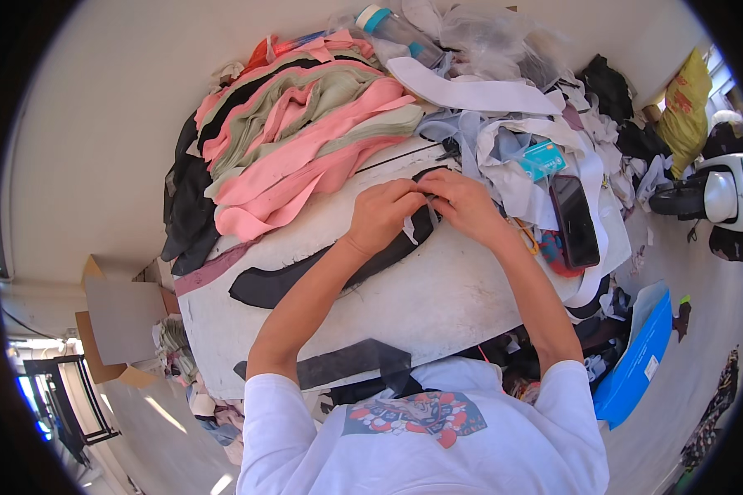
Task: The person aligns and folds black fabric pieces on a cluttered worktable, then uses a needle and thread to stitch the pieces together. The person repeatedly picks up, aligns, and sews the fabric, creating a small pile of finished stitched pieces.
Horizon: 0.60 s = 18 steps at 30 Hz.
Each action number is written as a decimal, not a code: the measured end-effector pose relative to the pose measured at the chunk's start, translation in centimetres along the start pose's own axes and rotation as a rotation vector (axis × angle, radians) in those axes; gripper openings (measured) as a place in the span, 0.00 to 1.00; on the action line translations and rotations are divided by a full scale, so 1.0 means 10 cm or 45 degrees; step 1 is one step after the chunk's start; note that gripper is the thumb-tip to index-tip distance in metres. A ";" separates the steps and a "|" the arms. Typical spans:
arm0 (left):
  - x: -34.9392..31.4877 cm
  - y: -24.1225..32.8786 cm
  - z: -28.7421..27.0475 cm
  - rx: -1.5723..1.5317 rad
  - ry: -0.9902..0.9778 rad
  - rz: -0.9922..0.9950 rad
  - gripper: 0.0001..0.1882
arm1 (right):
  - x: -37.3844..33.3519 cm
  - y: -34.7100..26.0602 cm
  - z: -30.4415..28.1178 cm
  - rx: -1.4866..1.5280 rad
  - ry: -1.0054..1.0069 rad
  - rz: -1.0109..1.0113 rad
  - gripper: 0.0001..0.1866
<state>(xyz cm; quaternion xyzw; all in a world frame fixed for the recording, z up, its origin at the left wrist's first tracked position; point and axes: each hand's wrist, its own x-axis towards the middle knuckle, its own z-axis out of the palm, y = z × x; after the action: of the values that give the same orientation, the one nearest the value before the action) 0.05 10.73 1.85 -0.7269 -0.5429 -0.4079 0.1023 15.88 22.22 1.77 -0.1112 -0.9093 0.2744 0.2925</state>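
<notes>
A long curved piece of black fabric [266, 285] lies across the white tabletop [437, 297], its right end raised between my hands. My left hand [381, 218] is closed, thumb and fingers pinching the cloth near that end. Right against it, my right hand [466, 206] pinches the same end, fingertips almost touching the left ones. A small white strip [409, 229] dangles just below the left fingers. What exactly lies between the fingertips is too small to make out. Closer to my body, a dark, flat fabric strip [338, 363] rests along the table's near edge.
Pink and sage-green fabric pieces [289, 148] are piled at the back left. To the right are white strips [470, 92], a teal box [541, 160], a phone [575, 221] and scissors [527, 236]. A bottle [398, 35] lies at the back; a blue container [636, 363] stands right.
</notes>
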 end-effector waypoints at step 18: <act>-0.16 -0.11 -0.16 -0.386 -0.360 -0.632 0.06 | -0.33 -0.01 -0.11 -0.786 -0.566 -0.053 0.04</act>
<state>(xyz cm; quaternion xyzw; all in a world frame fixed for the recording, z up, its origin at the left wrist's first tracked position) -1.85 9.08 1.47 -0.6288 -0.6456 -0.3915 -0.1861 19.14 21.39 1.02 -0.1134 -0.9925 -0.0009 0.0465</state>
